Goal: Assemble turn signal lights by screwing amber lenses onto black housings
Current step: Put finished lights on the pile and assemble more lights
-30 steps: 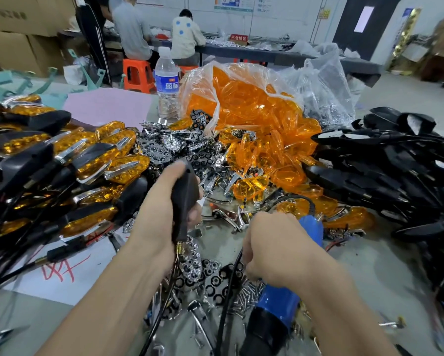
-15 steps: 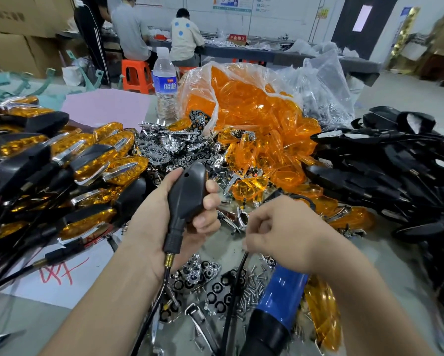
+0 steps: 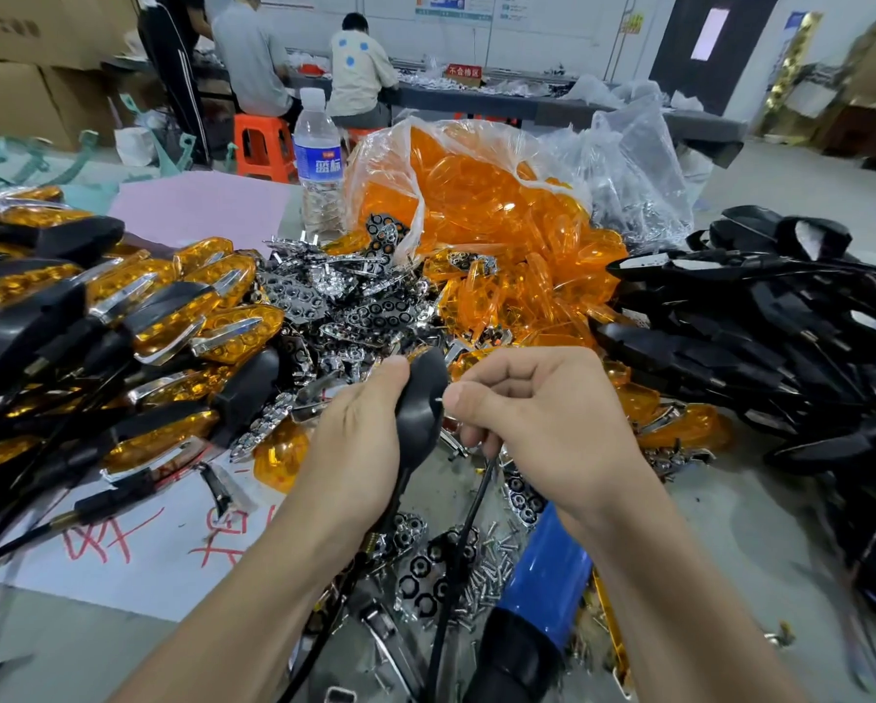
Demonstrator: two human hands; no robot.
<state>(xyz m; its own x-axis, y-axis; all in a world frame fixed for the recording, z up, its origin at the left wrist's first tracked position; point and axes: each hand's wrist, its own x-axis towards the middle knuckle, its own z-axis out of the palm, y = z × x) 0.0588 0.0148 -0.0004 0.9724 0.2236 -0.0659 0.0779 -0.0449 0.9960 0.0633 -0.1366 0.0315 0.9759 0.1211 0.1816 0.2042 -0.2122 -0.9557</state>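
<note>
My left hand grips a black turn-signal housing upright, back side toward me, its wire hanging down. My right hand pinches a small screw between thumb and forefinger against the housing's right side. A blue and black electric screwdriver lies under my right forearm, not held. Loose amber lenses spill from a clear plastic bag behind my hands. Small screws are scattered on the table near the screwdriver.
Finished amber-and-black lights are piled at the left, bare black housings at the right. Chrome reflector pieces lie in the middle. A water bottle stands behind them. People sit at a far bench.
My right hand let go of the blue screwdriver, rose and now pinches a screw at the housing. My left hand lifted and turned the housing slightly toward the right hand.
</note>
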